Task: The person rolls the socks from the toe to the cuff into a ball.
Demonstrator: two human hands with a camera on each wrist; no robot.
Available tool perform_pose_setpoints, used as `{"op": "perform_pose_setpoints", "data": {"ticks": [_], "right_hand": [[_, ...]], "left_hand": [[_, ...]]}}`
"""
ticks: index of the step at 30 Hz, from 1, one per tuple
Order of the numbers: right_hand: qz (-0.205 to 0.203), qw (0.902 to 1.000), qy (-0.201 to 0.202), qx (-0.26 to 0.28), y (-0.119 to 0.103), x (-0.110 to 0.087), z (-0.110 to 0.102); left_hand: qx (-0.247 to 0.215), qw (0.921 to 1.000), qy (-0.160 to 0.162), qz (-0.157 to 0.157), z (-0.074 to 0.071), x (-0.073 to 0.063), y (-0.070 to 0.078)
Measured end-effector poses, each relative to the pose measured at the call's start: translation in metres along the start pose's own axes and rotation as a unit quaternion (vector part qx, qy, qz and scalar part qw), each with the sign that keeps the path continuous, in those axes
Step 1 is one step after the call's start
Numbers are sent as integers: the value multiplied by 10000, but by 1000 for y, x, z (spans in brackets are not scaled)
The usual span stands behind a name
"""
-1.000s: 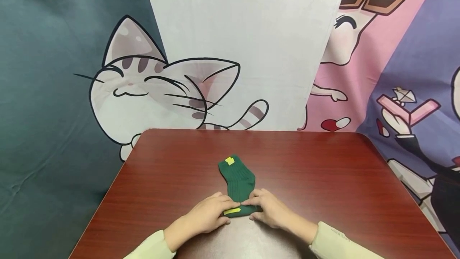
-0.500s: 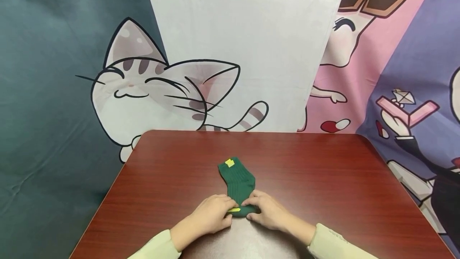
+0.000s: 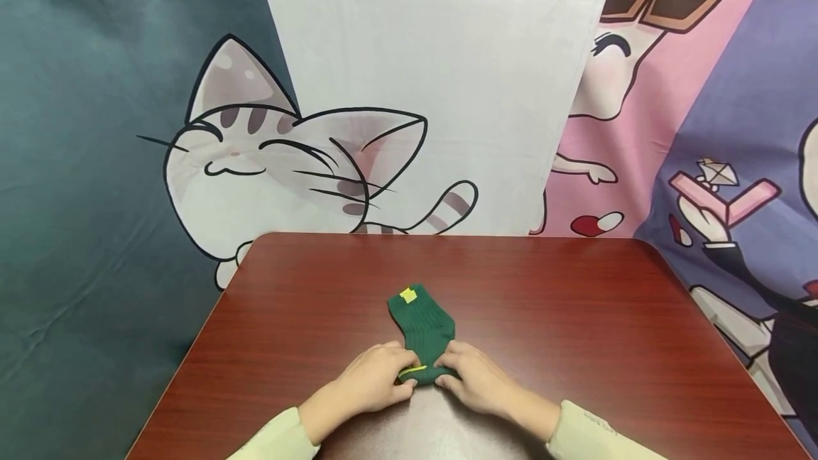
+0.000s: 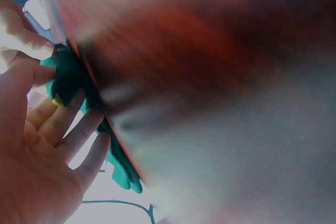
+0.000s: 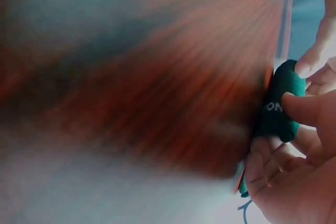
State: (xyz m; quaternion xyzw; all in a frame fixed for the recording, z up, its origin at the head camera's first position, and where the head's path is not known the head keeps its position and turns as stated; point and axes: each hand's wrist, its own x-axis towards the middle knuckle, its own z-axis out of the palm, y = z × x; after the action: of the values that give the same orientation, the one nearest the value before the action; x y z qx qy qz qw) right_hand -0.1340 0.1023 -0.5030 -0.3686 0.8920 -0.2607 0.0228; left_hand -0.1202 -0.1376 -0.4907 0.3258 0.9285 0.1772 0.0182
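Note:
A dark green ribbed sock lies on the table with its cuff pointing away and a yellow patch near that cuff. The near end is turned over into a roll, with a yellow strip along it on the left. My left hand grips the left end of this roll between thumb and fingers. At the right end my right hand holds it the same way. Pale lettering shows on the rolled sock in the right wrist view, the thumb pressing beside it. Fingers partly cover the roll's ends.
A reddish-brown wooden table stretches out around the sock. Behind it hangs a backdrop with a cartoon cat and other printed figures. Pale green sleeves cover both forearms.
The near end of the sock has been rolled further, and the yellow strip has narrowed as it turned. Both hands stay at the roll, fingers now curled more closely around it.

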Motion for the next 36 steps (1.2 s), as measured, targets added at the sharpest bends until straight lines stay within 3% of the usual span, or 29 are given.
{"op": "perform_pose_setpoints", "data": {"ticks": [5,9,13,20,26,31,36], "right_hand": [[37,10000,-19,91,-1,5,0],[234,9994,-180,197,-1,8,0],[359,9982,-246,404,1,9,-3],[451,9979,-327,321,6,13,-7],[710,9967,-399,48,2,17,-7],[1162,9915,-490,-306,-4,21,-12],[1490,9853,-691,-477,-7,25,-17]], "left_hand": [[133,9999,-80,-4,-3,0,-1],[582,9981,-89,189,-3,5,1],[821,9964,-131,170,-3,11,2],[239,9971,-558,-462,-3,11,1],[-238,9962,-228,-812,0,11,-3],[502,9970,180,-567,3,12,-3],[1445,9880,436,-327,3,12,1]]}}
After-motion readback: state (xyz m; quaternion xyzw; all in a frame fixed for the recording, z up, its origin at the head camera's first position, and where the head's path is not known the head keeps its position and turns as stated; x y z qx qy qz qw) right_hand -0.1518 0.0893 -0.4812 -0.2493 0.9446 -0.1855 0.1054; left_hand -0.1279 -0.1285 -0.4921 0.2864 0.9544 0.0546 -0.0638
